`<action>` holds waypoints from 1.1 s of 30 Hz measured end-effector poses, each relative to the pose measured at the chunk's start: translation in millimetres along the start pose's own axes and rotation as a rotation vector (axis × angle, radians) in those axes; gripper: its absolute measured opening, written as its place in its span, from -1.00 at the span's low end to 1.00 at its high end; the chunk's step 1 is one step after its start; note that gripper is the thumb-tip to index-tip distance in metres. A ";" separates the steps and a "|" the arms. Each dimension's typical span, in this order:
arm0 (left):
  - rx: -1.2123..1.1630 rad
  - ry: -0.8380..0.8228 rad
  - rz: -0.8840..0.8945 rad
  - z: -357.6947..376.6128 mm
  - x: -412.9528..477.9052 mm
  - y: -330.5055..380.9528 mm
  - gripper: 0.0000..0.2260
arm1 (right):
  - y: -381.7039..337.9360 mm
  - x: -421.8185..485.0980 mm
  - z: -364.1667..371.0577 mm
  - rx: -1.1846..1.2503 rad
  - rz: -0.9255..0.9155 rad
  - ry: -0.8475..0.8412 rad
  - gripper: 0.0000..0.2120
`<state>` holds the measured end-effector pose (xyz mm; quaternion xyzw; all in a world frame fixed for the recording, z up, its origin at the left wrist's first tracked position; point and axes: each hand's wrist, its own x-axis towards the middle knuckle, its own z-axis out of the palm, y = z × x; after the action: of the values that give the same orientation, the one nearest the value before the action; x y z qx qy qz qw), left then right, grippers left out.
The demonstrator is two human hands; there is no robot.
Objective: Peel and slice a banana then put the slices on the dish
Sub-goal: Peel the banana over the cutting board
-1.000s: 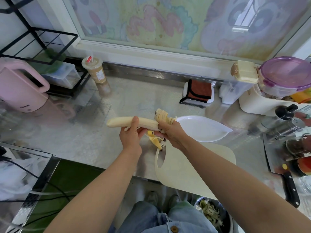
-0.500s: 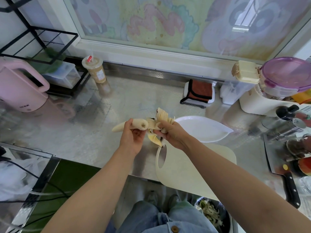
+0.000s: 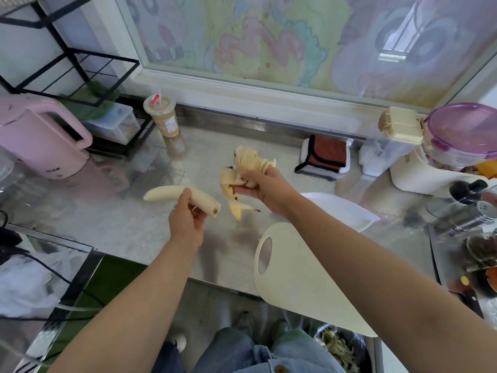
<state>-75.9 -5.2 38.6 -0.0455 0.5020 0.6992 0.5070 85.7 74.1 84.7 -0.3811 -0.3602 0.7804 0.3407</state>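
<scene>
Gripping the peeled banana (image 3: 168, 191) in the curled left hand (image 3: 186, 220), clutching the empty banana peel (image 3: 248, 164) in the right hand (image 3: 266, 189), both above a shiny steel worktop (image 3: 129, 222). Under the right forearm: white dish (image 3: 349, 211), cream cutting board (image 3: 295, 292) overhanging the edge. Behind, below a painted window (image 3: 269, 36): pink kettle (image 3: 40, 141), iced drink cup (image 3: 164, 117).

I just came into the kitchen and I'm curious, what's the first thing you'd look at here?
The bare peeled banana stands out first, held by the left hand above the middle of the steel counter. Right beside it, the right hand grips the floppy empty peel. After that, the big pink kettle at the far left catches the eye.
</scene>
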 end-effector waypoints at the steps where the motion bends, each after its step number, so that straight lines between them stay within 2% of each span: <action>1: -0.013 0.008 0.018 -1.5 0.0 2.7 -0.90 | -0.9 1.9 1.7 0.078 -0.025 -0.028 -0.72; 4: -0.028 0.033 0.059 -5.8 1.2 8.6 -0.90 | 13.5 8.4 -2.1 0.201 0.000 0.016 -0.76; 9: 0.046 0.061 0.027 -11.7 -2.3 6.4 -0.91 | 74.6 3.0 -11.5 -0.102 0.392 0.292 -0.67; 13: 0.128 0.070 0.009 -13.1 -4.4 -1.1 -0.85 | 106.8 -1.2 -17.9 -0.156 0.566 0.396 -0.50; 15: 0.164 0.066 0.010 -13.7 -4.9 -3.3 -0.81 | 111.8 -0.3 -18.1 -0.210 0.607 0.475 -0.62; 16: 0.178 0.064 0.011 -14.1 -4.8 -3.8 -0.80 | 112.3 -0.8 -17.3 -0.335 0.557 0.519 -0.67; 17: 0.189 0.063 0.013 -14.6 -4.9 -3.6 -0.80 | 112.8 0.6 -18.2 -0.599 0.441 0.531 -0.63; 19: 0.204 0.066 0.019 -16.1 -4.1 -1.9 -0.83 | 109.8 2.0 -20.9 -1.130 0.170 0.456 -0.49; 20: 0.209 0.068 0.021 -17.4 -2.8 -0.9 -0.86 | 103.4 -1.0 -17.9 -1.275 0.091 0.385 -0.42; 22: 0.215 0.070 0.026 -20.2 -1.0 1.2 -0.91 | 97.6 -0.9 -14.2 -1.545 0.048 0.206 -0.29; 25: 0.220 0.073 0.028 -23.6 0.3 3.5 -0.87 | 105.4 -0.4 -10.1 -1.878 0.100 0.003 -0.33; 26: 0.218 0.073 0.022 -24.1 0.5 3.8 -0.84 | 111.9 -0.5 -9.6 -1.890 0.140 -0.016 -0.34; 29: 0.252 0.060 0.010 -25.6 1.9 1.3 -0.79 | 125.9 1.9 -13.0 -1.705 0.277 0.051 -0.34; 33: 0.321 -0.019 -0.018 -23.4 1.8 -1.3 -0.80 | 115.5 2.8 -16.7 -1.365 0.398 0.092 -0.55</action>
<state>-86.2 -21.5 25.1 0.0381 0.6023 0.6057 0.5186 68.7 22.7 -18.8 -0.6004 -0.6773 0.4112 -0.1080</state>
